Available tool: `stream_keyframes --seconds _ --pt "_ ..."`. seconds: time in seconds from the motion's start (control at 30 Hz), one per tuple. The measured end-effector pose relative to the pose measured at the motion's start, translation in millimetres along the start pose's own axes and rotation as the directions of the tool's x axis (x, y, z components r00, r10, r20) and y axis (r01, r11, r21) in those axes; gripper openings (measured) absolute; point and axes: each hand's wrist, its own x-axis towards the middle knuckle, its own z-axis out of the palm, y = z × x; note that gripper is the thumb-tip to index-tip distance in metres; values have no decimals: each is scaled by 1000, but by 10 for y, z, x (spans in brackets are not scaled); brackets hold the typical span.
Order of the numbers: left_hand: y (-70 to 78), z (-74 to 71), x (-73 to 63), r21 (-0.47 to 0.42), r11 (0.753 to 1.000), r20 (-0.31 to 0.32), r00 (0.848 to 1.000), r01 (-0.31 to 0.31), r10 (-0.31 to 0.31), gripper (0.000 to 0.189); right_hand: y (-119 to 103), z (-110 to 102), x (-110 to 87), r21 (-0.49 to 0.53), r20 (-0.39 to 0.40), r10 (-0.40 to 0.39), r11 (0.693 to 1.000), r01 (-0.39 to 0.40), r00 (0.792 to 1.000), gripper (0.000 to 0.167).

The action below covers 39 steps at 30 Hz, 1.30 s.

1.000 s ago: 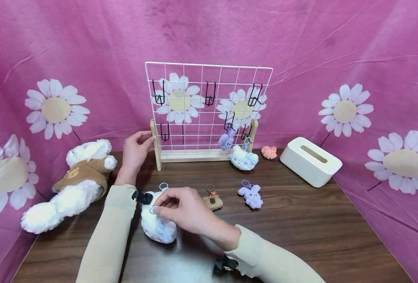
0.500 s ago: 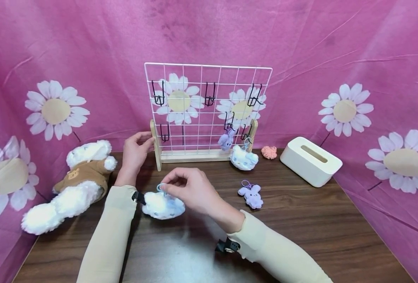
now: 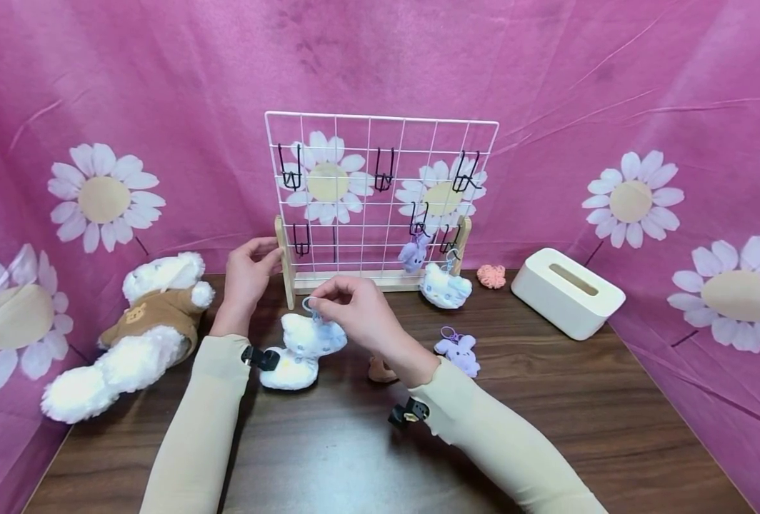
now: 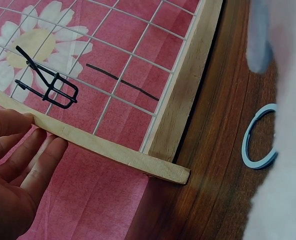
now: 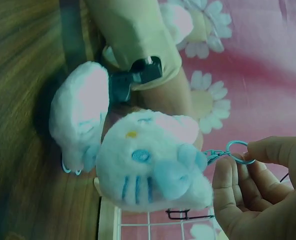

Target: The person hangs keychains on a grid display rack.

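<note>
My right hand (image 3: 361, 307) pinches the light-blue key ring (image 5: 239, 151) of a white plush cat keychain (image 5: 148, 165), which hangs in the air with its blue bow showing. Below it in the head view, a second white plush cat keychain (image 3: 288, 371) lies on the table, partly covered by the held one. My left hand (image 4: 18, 165) grips the wooden side post (image 4: 98, 145) of a white wire grid rack (image 3: 383, 116) with thumb and fingers. Several black hooks (image 3: 383, 178) are on the grid. A purple bunny keychain (image 3: 413, 255) and another white cat keychain (image 3: 446, 287) hang at its lower right.
On the table lie a purple bunny keychain (image 3: 460, 355) and a brown keychain (image 3: 380, 371), mostly hidden by my right wrist. A coral fuzzy piece (image 3: 491, 277) and a white tissue box (image 3: 566, 293) stand at right. A large white plush toy (image 3: 161, 314) lies left.
My right hand has lifted the cat keychain by its ring and carried it up and away from me, towards the rack. The left hand has stayed at the post.
</note>
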Motion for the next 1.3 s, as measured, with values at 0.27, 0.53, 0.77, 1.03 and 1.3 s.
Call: stream_keyframes --seconds 0.27,0.53,0.77,1.03,1.3 --pt "-22 -5 25 8 1000 -15 1000 -4 5 33 25 20 223 6 -25 -7 1000 7 1000 9" --pt "-20 28 30 28 1000 -4 1000 6 -6 34 145 33 439 -18 -54 -34 999 33 998 10" --pt "-21 35 45 22 1000 1 1000 6 -6 34 301 58 602 -11 -67 -27 1000 26 997 10" --pt "-29 30 53 16 1000 -1 1000 -8 8 33 337 87 682 34 -73 2 999 1 997 10" --pt "-56 -2 45 20 1000 -2 1000 -2 2 33 335 131 748 19 -76 -21 1000 22 997 11"
